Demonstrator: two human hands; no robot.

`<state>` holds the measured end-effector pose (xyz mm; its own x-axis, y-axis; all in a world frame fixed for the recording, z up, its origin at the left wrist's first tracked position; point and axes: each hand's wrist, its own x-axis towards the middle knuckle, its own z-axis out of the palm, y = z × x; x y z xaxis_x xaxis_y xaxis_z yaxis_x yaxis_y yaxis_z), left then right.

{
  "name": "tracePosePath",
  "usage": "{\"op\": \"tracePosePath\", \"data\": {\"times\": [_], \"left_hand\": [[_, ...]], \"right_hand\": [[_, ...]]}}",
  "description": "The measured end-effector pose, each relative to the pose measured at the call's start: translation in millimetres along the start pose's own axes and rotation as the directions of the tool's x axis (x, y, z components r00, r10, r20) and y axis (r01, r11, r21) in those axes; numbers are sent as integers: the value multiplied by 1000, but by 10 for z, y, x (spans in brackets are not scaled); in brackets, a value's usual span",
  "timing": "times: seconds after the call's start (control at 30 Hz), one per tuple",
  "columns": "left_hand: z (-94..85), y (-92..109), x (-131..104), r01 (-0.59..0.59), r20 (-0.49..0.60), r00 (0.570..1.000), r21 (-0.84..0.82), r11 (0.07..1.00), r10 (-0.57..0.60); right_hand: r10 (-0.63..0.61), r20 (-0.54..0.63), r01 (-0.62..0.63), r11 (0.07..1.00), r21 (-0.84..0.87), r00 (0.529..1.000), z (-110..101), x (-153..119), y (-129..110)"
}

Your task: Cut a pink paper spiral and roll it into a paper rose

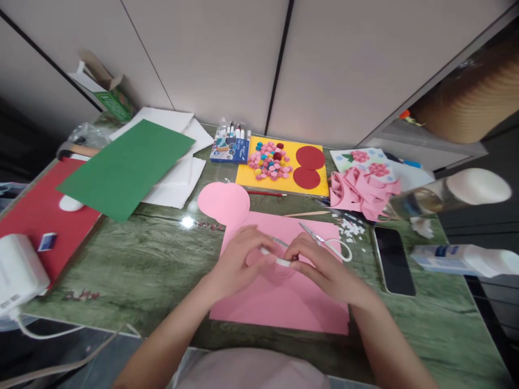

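Head view, and all the action is centred on a small white-edged ring (283,263), possibly a tape roll, being held low over the near middle of the table. It is being pinched from both sides: its one edge is gripped between thumb and fingers of the left hand (247,259), and the other is nipped by the fingertips of the right hand (318,262). Whether any strip is being peeled cannot be told, since most of it is covered by fingers.

Beneath, a large rectangular sheet of pink paper (259,308) is laid out, its visible near edge apparently uncut. Just at its far left corner, two overlapping pink paper circles (217,200) are seen, cut already, by the look of it. White-handled metal scissors (317,237) are set down on the right, near a scatter of tiny white scraps (351,229).

Further out, cutting looks well advanced: two dark red paper circles (310,158) are placed on a flat yellow pad (245,181) beside a heap of multicoloured little balls (271,162), and curled pink paper offcuts (357,192) are piled to the right. Loose parts, then, with no joining visible between balls and circles. Over on the left, a dark green paper sheet (125,167) is seen whole, seemingly unused.
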<state>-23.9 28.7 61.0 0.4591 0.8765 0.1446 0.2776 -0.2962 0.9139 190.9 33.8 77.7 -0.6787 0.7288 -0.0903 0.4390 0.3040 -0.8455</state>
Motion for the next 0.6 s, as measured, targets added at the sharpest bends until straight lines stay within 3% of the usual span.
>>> {"op": "tracePosePath", "data": {"times": [0.07, 0.13, 0.27, 0.43, 0.6], "left_hand": [[22, -10, -16, 96, 146, 986, -101, 990, -81], [48, -72, -35, 201, 190, 969, -246, 948, -156], [75, -268, -68, 203, 62, 978, -524, 827, -200], [105, -373, -78, 100, -22, 988, -672, 734, -155], [136, -382, -78, 99, -19, 986, -726, 680, -163]], "right_hand": [[-11, -11, 11, 1000, 9, 1000, 24, 4, -57], [-5, -128, 7, 1000, 17, 992, 57, 3, -73], [-1, -395, 10, 1000, 22, 919, 115, -37, -19], [32, -471, -47, 999, -20, 882, 161, -63, 48], [51, -499, -72, 997, -23, 865, 185, -34, 80]]}}
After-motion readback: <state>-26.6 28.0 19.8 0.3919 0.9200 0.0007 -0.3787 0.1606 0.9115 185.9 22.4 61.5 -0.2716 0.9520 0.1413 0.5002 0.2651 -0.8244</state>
